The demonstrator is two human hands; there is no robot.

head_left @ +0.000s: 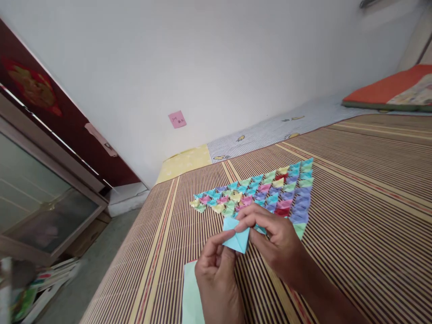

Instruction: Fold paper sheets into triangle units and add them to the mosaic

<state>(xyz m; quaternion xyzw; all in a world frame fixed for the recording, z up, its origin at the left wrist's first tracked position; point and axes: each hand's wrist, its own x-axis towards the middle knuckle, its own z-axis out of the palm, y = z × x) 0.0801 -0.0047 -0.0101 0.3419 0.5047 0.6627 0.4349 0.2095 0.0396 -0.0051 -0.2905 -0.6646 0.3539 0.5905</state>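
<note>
Striped brown-and-tan slatted mat (354, 216) beneath both hands; on the white wall (236, 58) beyond them, a pink rectangular paper note (177, 119) bears dark handwriting — too small to read. Left hand (218, 279) and right hand (278, 238) together pinch a light-blue folded paper square (236, 243). Just beyond: rows of multicoloured folded-paper pieces (265, 187). Beside the left hand — a pale-green paper sheet (191, 292).

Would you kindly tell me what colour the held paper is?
The held paper is light blue, showing best in the head view.
</note>
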